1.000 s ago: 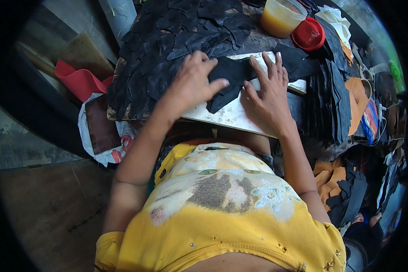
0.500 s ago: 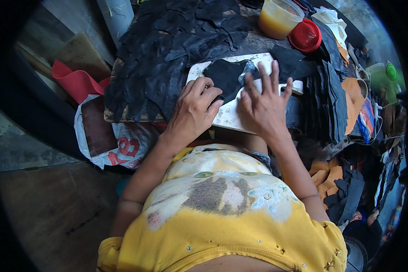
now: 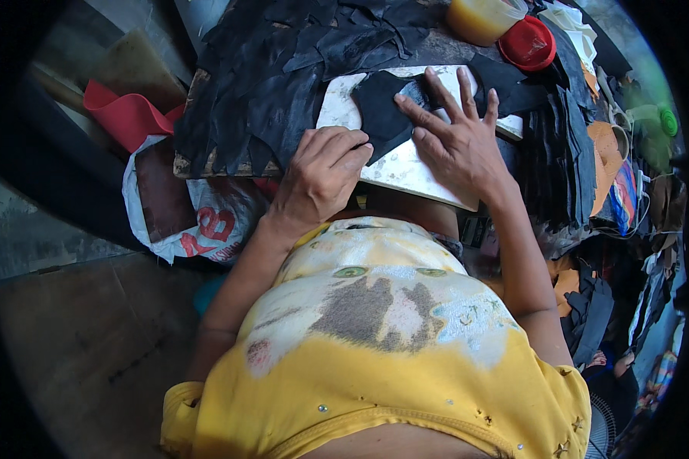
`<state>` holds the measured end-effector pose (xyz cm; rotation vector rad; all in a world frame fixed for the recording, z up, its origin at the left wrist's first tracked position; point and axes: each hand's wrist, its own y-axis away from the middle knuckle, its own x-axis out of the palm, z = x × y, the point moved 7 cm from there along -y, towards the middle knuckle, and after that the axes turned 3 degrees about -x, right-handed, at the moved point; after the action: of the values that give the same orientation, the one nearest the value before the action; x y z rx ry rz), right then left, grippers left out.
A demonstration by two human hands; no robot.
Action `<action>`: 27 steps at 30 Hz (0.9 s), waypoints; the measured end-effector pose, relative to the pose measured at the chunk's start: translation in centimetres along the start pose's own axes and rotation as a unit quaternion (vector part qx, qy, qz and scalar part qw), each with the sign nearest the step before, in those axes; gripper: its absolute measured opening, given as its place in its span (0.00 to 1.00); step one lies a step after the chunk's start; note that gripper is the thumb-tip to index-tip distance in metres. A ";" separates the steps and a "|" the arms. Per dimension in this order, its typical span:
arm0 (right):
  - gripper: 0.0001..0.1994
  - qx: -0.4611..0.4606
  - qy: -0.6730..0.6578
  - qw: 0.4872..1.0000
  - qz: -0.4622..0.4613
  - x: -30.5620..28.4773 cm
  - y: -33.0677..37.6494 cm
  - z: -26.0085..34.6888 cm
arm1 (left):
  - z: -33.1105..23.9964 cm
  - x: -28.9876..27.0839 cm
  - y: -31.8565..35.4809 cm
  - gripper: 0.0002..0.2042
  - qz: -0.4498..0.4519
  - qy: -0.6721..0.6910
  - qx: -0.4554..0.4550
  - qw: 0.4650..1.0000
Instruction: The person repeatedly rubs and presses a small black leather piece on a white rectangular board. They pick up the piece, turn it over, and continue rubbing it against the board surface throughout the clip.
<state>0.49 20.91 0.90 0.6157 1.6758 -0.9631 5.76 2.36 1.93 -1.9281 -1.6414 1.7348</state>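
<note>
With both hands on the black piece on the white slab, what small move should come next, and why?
Probably press and smooth the black leather piece flat with the right hand. That hand lies spread open across its right part, while the left hand, fingers curled, sits at its lower edge on the white slab. The piece looks unevenly laid, so flattening seems the likeliest step.

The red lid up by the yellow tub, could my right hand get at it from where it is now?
Probably yes. The right hand lies flat on the black piece on the white board, and the red lid sits beyond its fingers with only flat black scraps between, nothing standing in the way.
</note>
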 end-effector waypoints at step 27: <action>0.23 0.088 -0.145 0.985 0.010 0.3 -2.0 -0.5 | 5.3 1.6 -3.3 0.19 -0.009 0.066 -0.231 0.971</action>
<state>-1.43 20.28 1.23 0.5757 1.3343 -1.1372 -0.59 1.98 1.12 -2.1388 -2.1464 1.2580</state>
